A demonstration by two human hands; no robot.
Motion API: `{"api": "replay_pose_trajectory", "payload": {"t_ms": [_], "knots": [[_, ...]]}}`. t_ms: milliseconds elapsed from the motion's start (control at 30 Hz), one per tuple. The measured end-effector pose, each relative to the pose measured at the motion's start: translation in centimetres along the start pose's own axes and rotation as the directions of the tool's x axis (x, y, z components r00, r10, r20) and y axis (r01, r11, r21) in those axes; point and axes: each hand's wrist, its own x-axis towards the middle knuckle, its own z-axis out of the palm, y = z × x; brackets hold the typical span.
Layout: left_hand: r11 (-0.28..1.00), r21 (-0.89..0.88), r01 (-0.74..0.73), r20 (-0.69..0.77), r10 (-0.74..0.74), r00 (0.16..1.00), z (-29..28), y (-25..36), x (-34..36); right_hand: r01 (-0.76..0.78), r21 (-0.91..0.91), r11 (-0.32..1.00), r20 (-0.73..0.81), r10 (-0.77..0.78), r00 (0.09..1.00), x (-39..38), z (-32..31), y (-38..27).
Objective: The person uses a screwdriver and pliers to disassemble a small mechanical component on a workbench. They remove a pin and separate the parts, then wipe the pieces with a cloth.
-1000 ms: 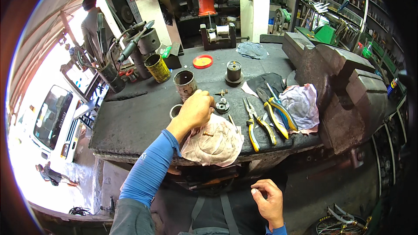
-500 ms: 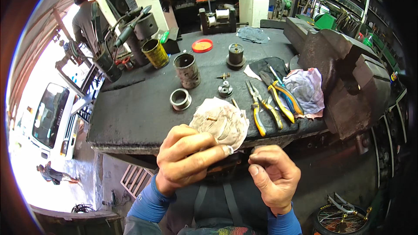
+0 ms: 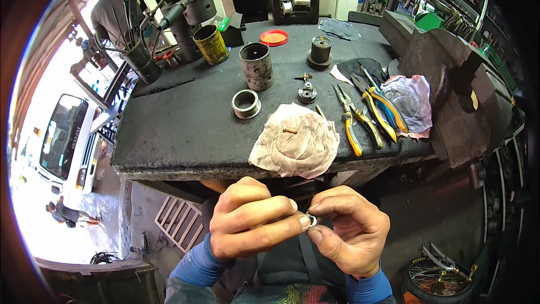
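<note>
My left hand (image 3: 253,220) and my right hand (image 3: 351,228) meet in front of the bench edge, closed at the fingertips on a small ring-like metal part (image 3: 313,221). My fingers cover much of it, so its exact kind cannot be made out. Just beyond, a pinkish cloth (image 3: 281,155) lies on the bench with a small brass-coloured screw (image 3: 290,131) on top. Farther back stand a short metal collar (image 3: 246,111), a worn metal cylinder housing (image 3: 261,81), a small round metal fitting (image 3: 307,93) and a brass piece (image 3: 304,76).
Pliers (image 3: 354,129) with yellow-black handles lie right of the cloth, beside a stained rag (image 3: 413,101). A heavy dark vise (image 3: 461,90) takes up the bench's right end. A yellow can (image 3: 211,48) and a red lid (image 3: 274,37) stand farther back. A person (image 3: 107,14) is at far left.
My hands, apart before, have come together on the small metal part, lower and nearer to me. My head view has shifted, so the bench sits higher in the picture.
</note>
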Motion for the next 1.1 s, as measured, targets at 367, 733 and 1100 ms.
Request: {"api": "replay_pose_trajectory", "payload": {"t_ms": [367, 733, 1100], "knots": [[0.752, -0.371, 0.544, -0.112, -0.618, 0.778, 0.6, 1.8, -3.3, 0.076, -0.210, 0.975, -0.001, -0.078, 0.997, -0.5, 0.8, 0.4], [0.232, -0.677, 0.699, 0.292, -0.786, 0.545, -0.8, 4.1, -4.5, 0.125, -0.358, 0.925, 0.062, -0.110, 0.992, -1.2, 1.8, 1.1], [0.484, -0.371, 0.793, 0.083, -0.833, 0.547, 1.6, 4.0, -5.8, 0.315, -0.721, 0.616, 0.296, -0.137, 0.945, -1.6, 0.9, 2.7]]}}
